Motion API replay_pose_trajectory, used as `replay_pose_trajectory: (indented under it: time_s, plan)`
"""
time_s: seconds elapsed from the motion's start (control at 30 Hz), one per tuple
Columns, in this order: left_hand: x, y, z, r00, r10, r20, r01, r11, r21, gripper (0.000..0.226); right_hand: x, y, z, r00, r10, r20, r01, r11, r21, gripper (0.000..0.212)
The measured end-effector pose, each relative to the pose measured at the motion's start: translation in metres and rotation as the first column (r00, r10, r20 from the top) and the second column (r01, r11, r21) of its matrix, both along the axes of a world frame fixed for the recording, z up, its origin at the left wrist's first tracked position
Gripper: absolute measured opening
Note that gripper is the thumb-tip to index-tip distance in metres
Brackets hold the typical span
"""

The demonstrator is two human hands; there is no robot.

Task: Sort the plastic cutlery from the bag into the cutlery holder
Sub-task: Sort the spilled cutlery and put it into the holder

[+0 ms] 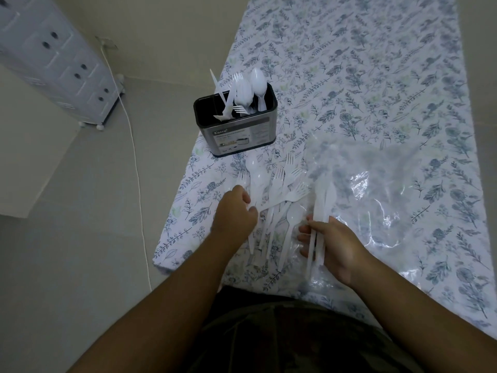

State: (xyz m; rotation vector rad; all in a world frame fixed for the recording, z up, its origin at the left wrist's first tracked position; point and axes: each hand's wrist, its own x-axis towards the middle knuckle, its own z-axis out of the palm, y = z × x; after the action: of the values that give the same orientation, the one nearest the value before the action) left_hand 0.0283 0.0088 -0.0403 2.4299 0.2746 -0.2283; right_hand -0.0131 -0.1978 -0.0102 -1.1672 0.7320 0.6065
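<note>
A black and steel cutlery holder (236,135) stands near the left edge of the floral cloth, with white knives, forks and spoons upright in it. A loose pile of white plastic forks and spoons (279,189) lies in front of it. A clear plastic bag (376,189) lies flat to the right. My left hand (234,211) rests curled on the pile's left side, fingers on a spoon. My right hand (328,243) grips a bundle of white plastic knives (322,205) by their handles, blades pointing away.
The cloth-covered table (376,76) runs away from me; its left edge drops to a grey floor. A white cable (134,162) trails across the floor. A white drawer unit (61,60) on wheels stands at the far left.
</note>
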Motion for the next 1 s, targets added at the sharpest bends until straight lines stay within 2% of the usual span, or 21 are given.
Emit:
replay_pose_trajectory:
  time_s: [0.07, 0.17, 0.27, 0.33, 0.47, 0.73, 0.83, 0.9, 1.0]
  plan:
    - [-0.009, -0.001, -0.001, 1.000, -0.007, 0.030, 0.007, 1.000, -0.010, 0.014, -0.001, 0.000, -0.001, 1.000, -0.021, -0.008, 0.021, 1.000, 0.011, 0.010]
    - [-0.018, -0.015, -0.003, 0.991, -0.118, 0.063, 0.117, 0.993, 0.021, 0.008, 0.000, 0.000, -0.002, 0.999, -0.020, -0.025, 0.019, 1.000, -0.018, 0.015]
    - [-0.016, -0.028, -0.009, 0.976, -0.207, 0.063, 0.203, 0.977, 0.057, 0.025, 0.003, -0.002, -0.004, 0.999, -0.020, -0.048, 0.019, 1.000, -0.017, 0.015]
    - [-0.010, -0.029, -0.012, 0.974, -0.223, 0.037, 0.218, 0.971, 0.102, 0.024, 0.003, -0.003, -0.003, 0.998, -0.013, -0.062, 0.012, 1.000, -0.021, 0.015]
    - [0.001, -0.027, -0.012, 0.989, -0.147, -0.007, 0.147, 0.982, 0.122, 0.013, -0.001, -0.003, -0.003, 0.998, 0.004, -0.062, -0.005, 1.000, -0.029, 0.015]
    - [-0.009, -0.011, -0.008, 0.995, 0.096, 0.020, -0.096, 0.995, -0.020, 0.015, 0.001, -0.004, -0.003, 0.998, -0.005, -0.061, 0.002, 0.999, -0.052, 0.016]
    - [-0.010, -0.015, -0.008, 0.999, -0.003, 0.038, 0.002, 1.000, 0.010, 0.013, 0.000, -0.002, -0.003, 0.998, 0.016, -0.055, -0.020, 0.997, -0.076, 0.017]
    - [-0.008, -0.019, -0.008, 0.994, -0.103, 0.030, 0.100, 0.991, 0.085, 0.014, 0.000, -0.001, -0.003, 0.998, 0.008, -0.055, -0.012, 0.997, -0.073, 0.017]
    - [-0.004, -0.022, -0.011, 0.989, -0.143, -0.029, 0.146, 0.974, 0.170, 0.019, 0.000, -0.002, -0.001, 0.998, 0.012, -0.059, -0.016, 0.997, -0.071, 0.017]
